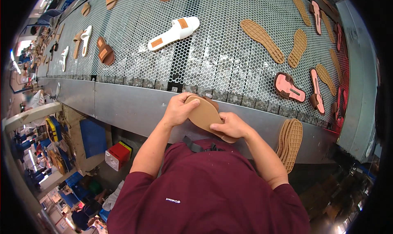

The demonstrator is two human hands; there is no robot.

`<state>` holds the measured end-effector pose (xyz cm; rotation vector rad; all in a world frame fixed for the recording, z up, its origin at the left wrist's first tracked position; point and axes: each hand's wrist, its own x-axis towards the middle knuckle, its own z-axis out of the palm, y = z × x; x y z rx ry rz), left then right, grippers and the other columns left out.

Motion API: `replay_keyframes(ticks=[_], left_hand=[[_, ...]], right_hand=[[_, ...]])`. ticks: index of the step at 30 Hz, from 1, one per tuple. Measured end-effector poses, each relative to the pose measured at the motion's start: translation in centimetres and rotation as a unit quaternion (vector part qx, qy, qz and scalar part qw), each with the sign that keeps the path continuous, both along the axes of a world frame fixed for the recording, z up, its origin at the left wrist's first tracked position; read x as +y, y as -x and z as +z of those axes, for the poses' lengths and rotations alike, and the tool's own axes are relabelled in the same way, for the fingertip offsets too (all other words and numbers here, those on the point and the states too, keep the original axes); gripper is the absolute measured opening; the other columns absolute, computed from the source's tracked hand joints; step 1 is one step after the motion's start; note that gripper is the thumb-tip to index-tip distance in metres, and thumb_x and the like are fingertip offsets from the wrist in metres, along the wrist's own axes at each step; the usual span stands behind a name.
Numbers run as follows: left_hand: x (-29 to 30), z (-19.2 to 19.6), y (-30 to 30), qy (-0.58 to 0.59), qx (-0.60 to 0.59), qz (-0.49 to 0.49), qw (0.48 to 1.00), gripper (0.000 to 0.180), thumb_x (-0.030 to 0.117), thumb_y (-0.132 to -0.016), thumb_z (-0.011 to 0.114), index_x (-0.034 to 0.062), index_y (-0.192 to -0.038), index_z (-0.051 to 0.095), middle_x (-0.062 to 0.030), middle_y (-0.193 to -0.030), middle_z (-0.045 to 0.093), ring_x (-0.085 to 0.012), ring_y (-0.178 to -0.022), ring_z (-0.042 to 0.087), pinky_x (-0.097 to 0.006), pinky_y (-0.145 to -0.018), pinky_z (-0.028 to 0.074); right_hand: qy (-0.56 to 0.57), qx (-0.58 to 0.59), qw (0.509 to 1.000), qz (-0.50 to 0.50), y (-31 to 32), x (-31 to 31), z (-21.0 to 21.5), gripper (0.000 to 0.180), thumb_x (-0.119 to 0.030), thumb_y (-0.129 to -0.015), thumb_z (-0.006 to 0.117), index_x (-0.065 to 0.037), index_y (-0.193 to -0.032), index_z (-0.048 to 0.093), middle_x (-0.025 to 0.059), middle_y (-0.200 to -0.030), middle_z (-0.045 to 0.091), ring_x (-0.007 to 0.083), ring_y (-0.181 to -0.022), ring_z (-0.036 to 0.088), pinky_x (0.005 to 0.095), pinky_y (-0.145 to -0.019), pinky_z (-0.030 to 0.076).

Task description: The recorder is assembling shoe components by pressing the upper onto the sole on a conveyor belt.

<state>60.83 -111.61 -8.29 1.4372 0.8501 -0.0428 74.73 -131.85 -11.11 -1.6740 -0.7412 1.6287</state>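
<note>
Both my hands grip a sandal [203, 116] in front of my waist, its smooth tan sole facing up. My left hand [178, 110] is closed round the far left end, thumb pressed on the sole. Lower down on the right, my right hand [233, 126] pinches the edge with its thumb on top. A bit of brown shows behind the sole, mostly hidden. Just beyond my hands runs the metal rail [135, 109] of a mesh conveyor [221, 64]. To the right of my right hand, several tan grid-patterned soles [293, 141] lie stacked on the rail.
On the conveyor lie a white slide sandal [174, 33], a brown one [105, 51], loose tan soles [262, 40] and pink-lined brown pieces [289, 87]. A grey metal housing [360, 82] stands at the right end. A red bin [118, 155] sits below left, near a blue panel [93, 137].
</note>
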Motion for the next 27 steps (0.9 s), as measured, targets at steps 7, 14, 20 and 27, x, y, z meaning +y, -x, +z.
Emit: replay_keyframes(ticks=[7, 14, 20, 27], left_hand=[[-3.8, -6.0, 5.4, 0.099, -0.047, 0.169, 0.979, 0.023, 0.017, -0.094, 0.069, -0.0023, -0.107, 0.069, -0.0062, -0.100, 0.071, -0.0123, -0.089, 0.066, -0.029, -0.079, 0.054], [-7.6, -3.5, 4.4, -0.185, 0.097, -0.300, 0.931, 0.032, 0.027, -0.088, 0.073, 0.0037, -0.110, 0.068, -0.0122, -0.103, 0.070, -0.0223, -0.095, 0.067, -0.034, -0.086, 0.053], [-8.9, -4.4, 1.3, -0.234, 0.015, -0.461, 0.856, 0.037, 0.038, -0.083, 0.073, 0.0068, -0.102, 0.073, -0.0144, -0.100, 0.070, -0.0362, -0.098, 0.065, -0.045, -0.089, 0.052], [-2.8, 1.7, -2.0, 0.183, -0.124, -0.077, 0.972, 0.085, 0.000, -0.076, 0.080, 0.0020, -0.150, 0.038, -0.0138, -0.131, 0.059, -0.0167, -0.102, 0.063, -0.034, -0.085, 0.055]], right_hand=[[0.069, -0.141, 0.987, -0.022, -8.0, -4.8, -0.2, 0.034, -0.025, -0.074, 0.078, 0.000, -0.095, 0.068, 0.0121, -0.086, 0.070, 0.0201, -0.080, 0.067, 0.0331, -0.075, 0.053], [-0.172, 0.157, 0.847, -0.478, -6.8, -3.7, -0.6, 0.044, -0.015, -0.085, 0.078, -0.002, -0.123, 0.059, 0.0091, -0.110, 0.066, 0.0195, -0.097, 0.064, 0.0317, -0.087, 0.052], [-0.152, -0.188, 0.936, -0.253, -5.5, 0.5, 5.4, 0.070, -0.018, -0.075, 0.079, -0.005, -0.138, 0.052, 0.0147, -0.131, 0.061, 0.0245, -0.121, 0.058, 0.0355, -0.102, 0.046], [-0.166, -0.130, 0.965, -0.155, -3.4, -2.5, 5.9, 0.080, -0.021, -0.073, 0.080, -0.007, -0.142, 0.042, 0.0174, -0.128, 0.057, 0.0300, -0.119, 0.058, 0.0404, -0.102, 0.046]])
